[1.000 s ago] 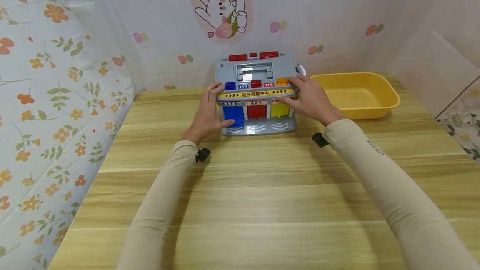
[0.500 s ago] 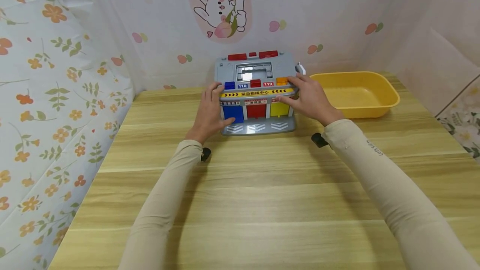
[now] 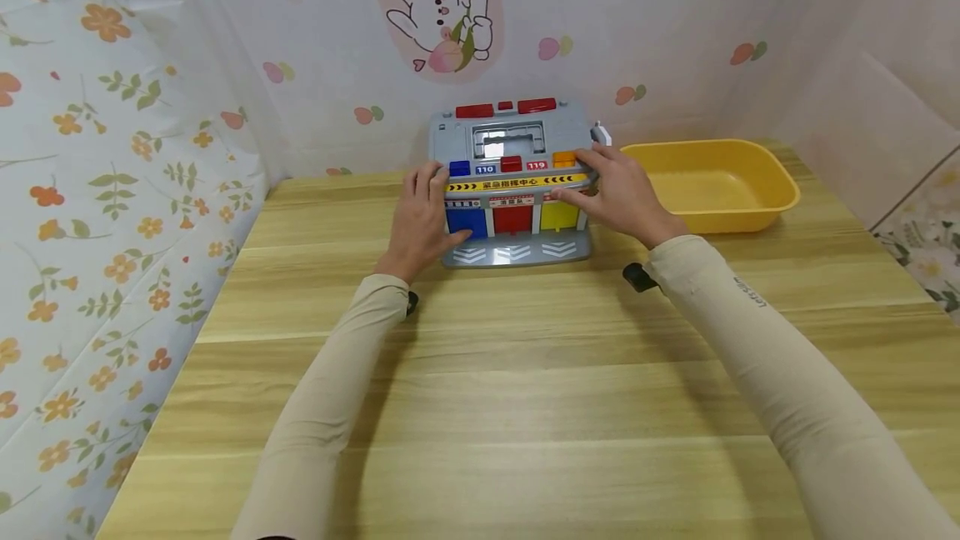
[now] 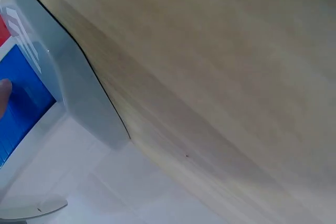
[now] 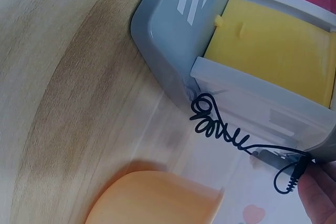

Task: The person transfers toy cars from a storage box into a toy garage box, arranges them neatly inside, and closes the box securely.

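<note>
A grey toy garage (image 3: 525,252) stands upright against the back curtain, with blue, red and yellow doors. My left hand (image 3: 417,223) holds its left front edge, fingers on the roof's rim. The left thumb touches the blue door (image 3: 467,223), as the left wrist view also shows. At the right corner, my right hand (image 3: 626,200) grips the roof's rim, fingertips by the orange block (image 3: 564,158) and thumb on the front strip. In the right wrist view, the yellow door (image 5: 273,48) is down, and a black coiled cord (image 5: 210,121) hangs at the garage's side.
A yellow plastic tub (image 3: 720,222) stands to the right of the garage, just beyond my right hand. Behind the wooden table (image 3: 510,390) hangs a printed curtain (image 3: 300,107). Floral cloth (image 3: 112,273) covers the left side.
The blue door's lower edge has swung up and inward, now level with the other doors. My left thumb and wrist moved slightly with it. The right hand stays in place.
</note>
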{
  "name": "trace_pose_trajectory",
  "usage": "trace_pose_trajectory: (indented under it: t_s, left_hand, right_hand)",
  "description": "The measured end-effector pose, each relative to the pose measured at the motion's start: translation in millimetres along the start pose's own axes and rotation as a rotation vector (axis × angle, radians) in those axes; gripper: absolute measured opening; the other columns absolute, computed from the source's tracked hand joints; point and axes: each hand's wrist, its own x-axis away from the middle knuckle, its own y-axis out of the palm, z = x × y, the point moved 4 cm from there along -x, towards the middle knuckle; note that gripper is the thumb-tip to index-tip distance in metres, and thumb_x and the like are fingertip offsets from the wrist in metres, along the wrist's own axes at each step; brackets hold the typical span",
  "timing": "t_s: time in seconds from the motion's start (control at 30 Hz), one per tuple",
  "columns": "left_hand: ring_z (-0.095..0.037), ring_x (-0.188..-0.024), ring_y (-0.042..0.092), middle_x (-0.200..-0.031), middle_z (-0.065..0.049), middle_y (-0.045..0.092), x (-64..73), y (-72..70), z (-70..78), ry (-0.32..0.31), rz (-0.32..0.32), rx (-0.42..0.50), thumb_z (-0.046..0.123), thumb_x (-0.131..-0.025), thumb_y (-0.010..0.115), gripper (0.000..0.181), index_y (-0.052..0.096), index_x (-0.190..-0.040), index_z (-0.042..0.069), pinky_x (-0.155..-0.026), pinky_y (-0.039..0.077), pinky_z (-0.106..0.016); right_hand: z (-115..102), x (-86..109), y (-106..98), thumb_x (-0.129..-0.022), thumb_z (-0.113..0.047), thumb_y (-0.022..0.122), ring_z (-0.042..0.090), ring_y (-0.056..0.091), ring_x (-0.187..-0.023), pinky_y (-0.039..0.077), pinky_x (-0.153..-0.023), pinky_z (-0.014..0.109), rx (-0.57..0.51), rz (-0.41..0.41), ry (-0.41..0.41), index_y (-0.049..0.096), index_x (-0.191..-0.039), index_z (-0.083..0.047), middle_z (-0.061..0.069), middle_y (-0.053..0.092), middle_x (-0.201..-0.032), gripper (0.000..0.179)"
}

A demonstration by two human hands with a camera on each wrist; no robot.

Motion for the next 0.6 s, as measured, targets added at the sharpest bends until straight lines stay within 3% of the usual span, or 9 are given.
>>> trace_pose_trajectory:
  t_s: [0.2,0.33,0.53,0.6]
  left_hand:
    - [-0.034,-0.128,0.043,-0.139,-0.020,0.045,-1.5,1.1,5.1,-0.006,0.040,-0.143,0.049,-0.069,0.090,0.103,0.038,-0.141,-0.002,-0.114,0.041,-0.038]
    - [-0.033,-0.125,0.044,-0.136,-0.019,0.047,-4.5,1.8,9.9,-0.029,0.032,-0.221,0.052,-0.068,0.090,0.103,0.038,-0.139,-0.002,-0.111,0.042,-0.037]
    - [-0.032,-0.128,0.042,-0.140,-0.019,0.043,-4.7,4.5,11.5,-0.076,-0.050,-0.234,0.053,-0.071,0.088,0.106,0.033,-0.143,-0.001,-0.113,0.041,-0.038]
    - [-0.033,-0.129,0.042,-0.142,-0.019,0.042,-3.1,4.2,10.6,-0.083,-0.071,-0.193,0.052,-0.071,0.087,0.106,0.032,-0.145,-0.001,-0.115,0.039,-0.038]
  right_hand:
    - [0.3,-0.2,0.1,-0.090,-0.049,0.071,0.042,0.048,-0.124,0.047,-0.106,0.055,-0.009,-0.009,0.005,0.047,-0.147,-0.001,0.027,0.047,-0.148,0.078]
    - [1.6,0.1,0.1,-0.090,-0.048,0.071,0.042,0.048,-0.123,0.048,-0.105,0.055,-0.011,-0.006,0.007,0.047,-0.147,-0.001,0.027,0.046,-0.149,0.078]
    - [3.8,0.1,2.7,-0.090,-0.050,0.071,0.042,0.049,-0.123,0.048,-0.104,0.054,-0.006,-0.009,0.007,0.047,-0.148,-0.001,0.027,0.045,-0.150,0.079]
    - [4.2,0.5,4.4,-0.089,-0.052,0.070,0.041,0.049,-0.123,0.049,-0.104,0.054,-0.008,-0.016,0.009,0.046,-0.148,-0.001,0.027,0.045,-0.149,0.081]
